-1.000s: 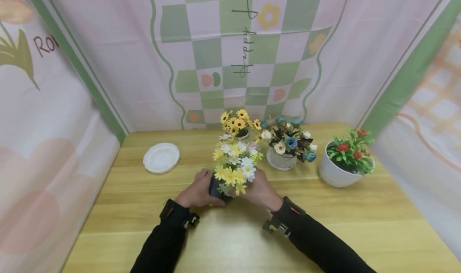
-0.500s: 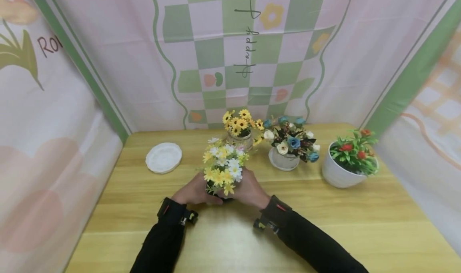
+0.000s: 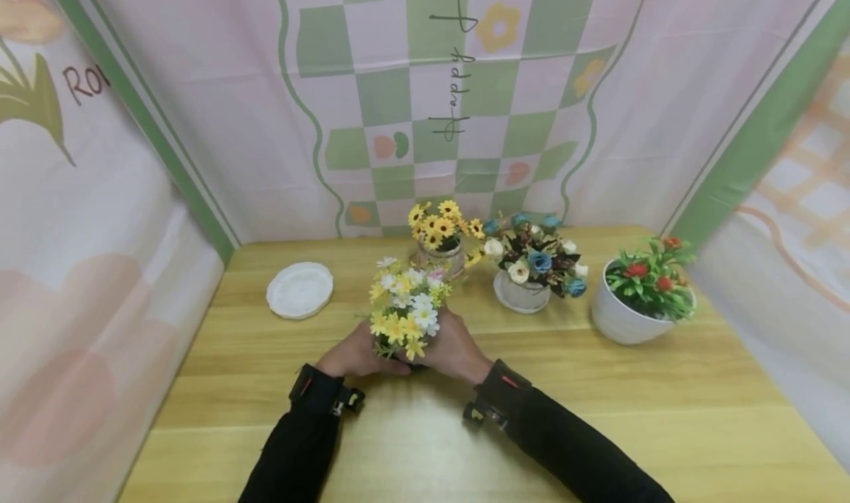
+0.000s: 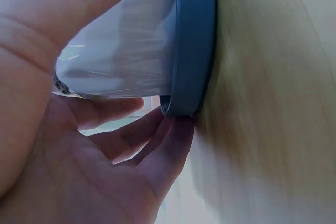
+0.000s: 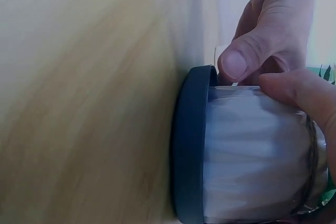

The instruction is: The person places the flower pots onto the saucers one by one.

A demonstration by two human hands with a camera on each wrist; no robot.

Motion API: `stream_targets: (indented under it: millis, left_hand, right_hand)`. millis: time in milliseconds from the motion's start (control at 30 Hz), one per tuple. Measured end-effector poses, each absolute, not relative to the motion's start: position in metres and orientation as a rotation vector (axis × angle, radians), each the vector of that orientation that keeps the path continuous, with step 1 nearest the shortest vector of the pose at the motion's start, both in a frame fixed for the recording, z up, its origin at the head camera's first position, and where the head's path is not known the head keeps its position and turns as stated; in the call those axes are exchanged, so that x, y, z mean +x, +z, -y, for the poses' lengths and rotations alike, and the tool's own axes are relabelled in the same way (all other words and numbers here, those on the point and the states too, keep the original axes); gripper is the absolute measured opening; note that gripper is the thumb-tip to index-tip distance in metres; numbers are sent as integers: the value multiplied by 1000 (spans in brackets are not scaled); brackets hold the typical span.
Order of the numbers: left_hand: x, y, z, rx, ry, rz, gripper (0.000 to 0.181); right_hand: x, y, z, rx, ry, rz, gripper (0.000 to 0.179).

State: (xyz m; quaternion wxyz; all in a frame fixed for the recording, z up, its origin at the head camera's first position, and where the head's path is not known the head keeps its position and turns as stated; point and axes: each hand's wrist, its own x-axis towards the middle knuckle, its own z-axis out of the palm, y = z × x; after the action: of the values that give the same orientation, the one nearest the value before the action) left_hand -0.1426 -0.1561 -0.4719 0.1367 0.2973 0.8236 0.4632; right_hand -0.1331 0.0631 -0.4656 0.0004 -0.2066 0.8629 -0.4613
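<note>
A bunch of yellow and white daisies (image 3: 405, 304) stands between the two hands in the head view. Its pale, plastic-wrapped flower pot (image 5: 257, 150) sits in a dark blue saucer (image 5: 190, 150), whose underside is right at the tabletop. My left hand (image 3: 355, 352) holds the saucer, fingertips at its rim in the left wrist view. From the other side my right hand (image 3: 458, 348) grips the pot, its thumb lying along the wrapped wall. Flowers and hands hide most of pot and saucer from above.
A white saucer (image 3: 300, 290) lies at the back left. Behind the daisies is a pot of small yellow flowers (image 3: 438, 230). Further right stand a pot of blue and white roses (image 3: 531, 263) and a white pot (image 3: 627, 315) with red blooms. Fabric (image 3: 451, 82) hangs behind the table (image 3: 425, 444).
My right hand has moved left with the potted daisies, closer to my left hand. The pot now sits in the blue saucer, which is more hidden. Over the last half second the shift is small.
</note>
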Motion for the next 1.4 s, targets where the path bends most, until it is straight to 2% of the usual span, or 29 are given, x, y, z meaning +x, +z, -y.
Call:
stream_targets:
  millis: [167,200,300,400,500,633,833,1067,1200,1400]
  left_hand:
    - [-139,-468,158,907,1317,-2427,91]
    - [-138,-467,159,920,1304,-2441,85]
    - [-135,-465,158,892,1295,-2450,79]
    - [-131,-463,154,877,1322,-2418,83]
    - [-126,-464,150,841,1386,-2372,98]
    - [-120,-466,144,786,1426,-2416,103]
    - [-116,-466,138,722,1411,-2530,101]
    - [-119,-466,138,706,1405,-2618,99]
    - [-125,-465,139,700,1397,-2657,98]
    - [-134,-463,141,608,1360,-2709,96]
  right_hand:
    - [-135,-467,-62,-720,-1444,-2686,91]
    - [-136,-467,-62,-746,-1431,-2680,92]
    - [-134,-467,-65,-825,-1394,-2665,101]
    - [-131,-466,-70,-869,-1374,-2645,113]
    - [-125,-467,-74,-866,-1372,-2618,125]
    - [-122,-468,-74,-891,-1301,-2657,122]
    - [-123,-467,-71,-945,-1250,-2726,108]
    - [-129,-464,-64,-901,-1237,-2709,112]
    - [-135,-464,-60,-878,-1214,-2724,108]
    - [-151,-464,-52,-930,-1217,-2717,110]
